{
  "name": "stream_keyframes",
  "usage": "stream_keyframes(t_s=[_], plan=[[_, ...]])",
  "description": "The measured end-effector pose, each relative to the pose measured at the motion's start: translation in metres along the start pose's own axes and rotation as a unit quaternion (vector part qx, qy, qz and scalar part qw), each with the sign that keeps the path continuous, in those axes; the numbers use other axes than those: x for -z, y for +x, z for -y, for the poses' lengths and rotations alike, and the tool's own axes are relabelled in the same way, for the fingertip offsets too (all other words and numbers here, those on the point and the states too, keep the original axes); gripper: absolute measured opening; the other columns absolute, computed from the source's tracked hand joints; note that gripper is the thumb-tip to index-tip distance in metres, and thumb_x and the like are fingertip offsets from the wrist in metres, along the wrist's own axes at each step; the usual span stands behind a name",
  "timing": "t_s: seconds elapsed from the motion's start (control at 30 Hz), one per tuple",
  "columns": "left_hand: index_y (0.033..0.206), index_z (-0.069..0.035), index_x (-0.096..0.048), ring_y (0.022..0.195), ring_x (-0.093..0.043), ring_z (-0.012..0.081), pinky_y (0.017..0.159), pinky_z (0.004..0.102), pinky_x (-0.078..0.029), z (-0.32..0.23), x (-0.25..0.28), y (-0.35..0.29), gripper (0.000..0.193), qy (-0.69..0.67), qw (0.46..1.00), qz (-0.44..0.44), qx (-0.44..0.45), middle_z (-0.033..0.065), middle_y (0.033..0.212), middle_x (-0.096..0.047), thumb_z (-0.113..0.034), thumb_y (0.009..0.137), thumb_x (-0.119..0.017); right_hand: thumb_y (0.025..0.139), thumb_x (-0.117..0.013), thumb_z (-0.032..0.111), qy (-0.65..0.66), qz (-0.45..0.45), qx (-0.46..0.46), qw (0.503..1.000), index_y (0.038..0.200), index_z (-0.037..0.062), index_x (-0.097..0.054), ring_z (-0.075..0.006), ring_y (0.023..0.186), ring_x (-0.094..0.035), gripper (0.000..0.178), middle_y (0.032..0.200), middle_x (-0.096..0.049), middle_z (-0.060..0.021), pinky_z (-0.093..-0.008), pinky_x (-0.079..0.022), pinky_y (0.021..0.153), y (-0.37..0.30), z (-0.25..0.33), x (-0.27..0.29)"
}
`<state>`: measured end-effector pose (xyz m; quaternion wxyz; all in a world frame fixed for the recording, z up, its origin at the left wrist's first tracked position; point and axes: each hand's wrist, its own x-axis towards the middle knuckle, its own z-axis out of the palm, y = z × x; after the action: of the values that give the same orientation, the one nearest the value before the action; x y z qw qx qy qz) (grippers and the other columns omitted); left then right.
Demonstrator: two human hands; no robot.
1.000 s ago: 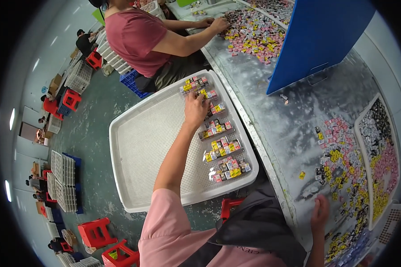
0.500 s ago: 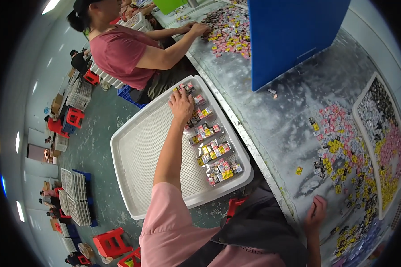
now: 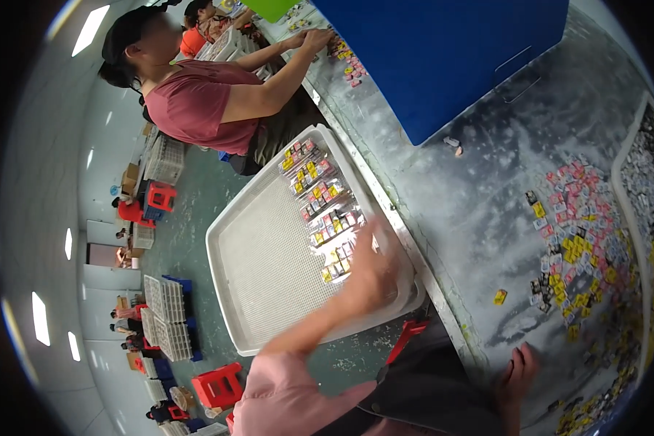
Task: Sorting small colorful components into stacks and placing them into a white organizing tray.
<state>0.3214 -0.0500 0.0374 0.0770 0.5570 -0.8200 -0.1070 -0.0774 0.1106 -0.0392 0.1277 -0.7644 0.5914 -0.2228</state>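
My left hand (image 3: pixel 374 272) is over the right-hand, near part of a large white tray (image 3: pixel 221 269), beside the lowest of its packs. Motion smears its fingers, so whether it holds anything is hidden. Down the tray's right side, clear plastic packs (image 3: pixel 323 195) of small pink, yellow, black and white pieces lie in a row. My right hand (image 3: pixel 517 372) rests on the grey worktable near its front edge, fingers loosely bent and apart, nothing visible in them. A lone yellow piece (image 3: pixel 500 296) lies beyond it.
Loose coloured pieces (image 3: pixel 578 247) spread over the table's right, beside a white-rimmed tray (image 3: pixel 621 171) of sorted pieces. A blue board (image 3: pixel 443 65) stands across the far table. A co-worker (image 3: pixel 203 102) sits beyond the tray. Red stools (image 3: pixel 218 385) and stacked crates (image 3: pixel 166 309) stand on the floor.
My left hand has moved from the tray's far packs toward its near right corner. My right hand stays on the table. The view has shifted slightly.
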Motion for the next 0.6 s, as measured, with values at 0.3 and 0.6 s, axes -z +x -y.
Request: stream_keyframes(t_s=[0.3, 0.6], plan=[[0.142, -0.004, -0.051, 0.142, -0.034, 0.0439, 0.116, 0.0566, -0.027, -0.113, -0.093, -0.007, 0.055, -0.187, 0.982, -0.020, -0.011, 0.0225, 0.153, -0.037, -0.026, 0.092, -0.064, 0.102, -0.054, 0.028, 0.077, 0.026, 0.012, 0.997, 0.137, 0.0127, -0.059, -0.0330, 0.123, -0.053, 0.038, 0.141, -0.055, -0.0148, -0.0532, -0.036, 0.104, -0.016, -0.016, -0.010], [0.130, -0.010, -0.065, 0.133, -0.050, 0.0359, 0.116, 0.0501, -0.028, -0.111, -0.111, -0.008, 0.046, -0.116, 0.987, -0.106, -0.025, 0.0180, 0.140, -0.056, -0.026, 0.088, -0.058, 0.102, -0.054, 0.017, 0.081, 0.080, -0.041, 0.993, 0.129, 0.0074, -0.065, -0.0337, 0.121, -0.053, 0.031, 0.136, -0.058, -0.0151, -0.0503, -0.037, 0.104, -0.049, -0.032, -0.014]])
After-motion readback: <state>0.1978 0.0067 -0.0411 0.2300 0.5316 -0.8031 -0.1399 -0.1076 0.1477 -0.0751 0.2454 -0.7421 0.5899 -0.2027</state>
